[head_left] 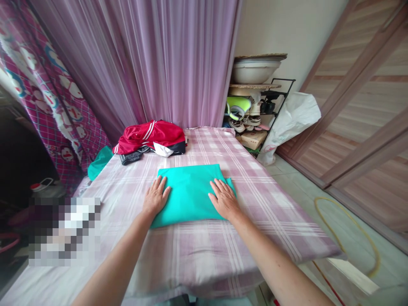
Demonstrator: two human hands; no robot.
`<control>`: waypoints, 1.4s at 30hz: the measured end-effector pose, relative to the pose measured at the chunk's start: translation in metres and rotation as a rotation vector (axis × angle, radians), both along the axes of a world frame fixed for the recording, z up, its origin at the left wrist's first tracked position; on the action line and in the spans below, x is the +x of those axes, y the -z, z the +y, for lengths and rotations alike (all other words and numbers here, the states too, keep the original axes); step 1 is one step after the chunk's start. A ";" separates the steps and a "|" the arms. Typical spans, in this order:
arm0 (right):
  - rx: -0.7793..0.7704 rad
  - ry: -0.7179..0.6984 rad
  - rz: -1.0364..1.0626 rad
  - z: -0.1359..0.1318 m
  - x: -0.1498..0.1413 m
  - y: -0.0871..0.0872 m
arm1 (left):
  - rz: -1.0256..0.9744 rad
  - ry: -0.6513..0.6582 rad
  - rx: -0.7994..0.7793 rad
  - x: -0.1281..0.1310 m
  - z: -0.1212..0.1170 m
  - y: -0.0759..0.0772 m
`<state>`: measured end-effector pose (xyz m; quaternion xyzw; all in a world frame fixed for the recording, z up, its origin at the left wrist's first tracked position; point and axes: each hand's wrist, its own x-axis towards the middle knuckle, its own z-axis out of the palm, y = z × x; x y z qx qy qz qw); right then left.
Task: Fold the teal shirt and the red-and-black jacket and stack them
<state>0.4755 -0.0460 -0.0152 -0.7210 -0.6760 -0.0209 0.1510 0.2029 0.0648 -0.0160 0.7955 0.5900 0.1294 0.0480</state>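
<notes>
A folded teal cloth (191, 193) lies flat on the checked tablecloth (204, 255), roughly rectangular, with a small flap sticking out at its right edge. My left hand (156, 195) rests palm down on the cloth's left edge, its fingers stretched out. On the right side of the cloth, my right hand (223, 197) lies flat with its fingers spread. Neither hand grips anything. Whether the cloth is a garment cannot be told from its folded shape.
A heap of red clothing (149, 135) with dark and white pieces sits at the table's far left. Purple curtains (178, 63) hang behind. To the right stand a shoe rack (270, 114), a white plastic bag (290, 123) and wooden wardrobe doors (360, 106). A yellow hose (360, 225) lies on the floor.
</notes>
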 end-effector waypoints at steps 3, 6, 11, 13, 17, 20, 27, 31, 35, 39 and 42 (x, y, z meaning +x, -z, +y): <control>0.033 0.009 0.001 -0.005 0.002 0.005 | 0.010 -0.015 -0.027 -0.015 -0.006 0.005; 0.068 0.008 0.000 -0.009 0.004 0.011 | 0.026 -0.018 -0.028 -0.026 -0.016 0.008; 0.100 0.031 -0.030 -0.029 0.013 0.021 | 0.046 -0.024 0.021 -0.034 -0.028 0.009; 0.076 0.047 -0.043 -0.039 0.017 0.022 | 0.032 -0.035 0.038 -0.037 -0.032 0.007; 0.030 0.110 -0.046 -0.049 0.016 0.007 | -0.014 -0.077 0.123 -0.030 -0.048 -0.008; 0.070 0.106 -0.034 -0.040 -0.002 -0.019 | -0.029 0.021 0.185 -0.003 -0.066 -0.024; 0.048 -0.076 0.032 0.001 -0.066 -0.035 | 0.012 0.163 0.111 0.065 -0.079 -0.029; 0.043 -0.054 0.040 0.005 -0.069 -0.013 | 0.012 0.186 0.137 0.058 -0.076 -0.017; 0.074 -0.068 -0.011 0.001 -0.052 -0.007 | 0.005 0.231 0.174 0.041 -0.070 -0.010; 0.098 -0.012 -0.080 -0.006 -0.026 -0.002 | -0.007 0.202 0.161 0.017 -0.059 -0.004; 0.113 0.041 -0.092 -0.011 -0.007 0.008 | -0.023 0.120 0.118 -0.005 -0.051 0.004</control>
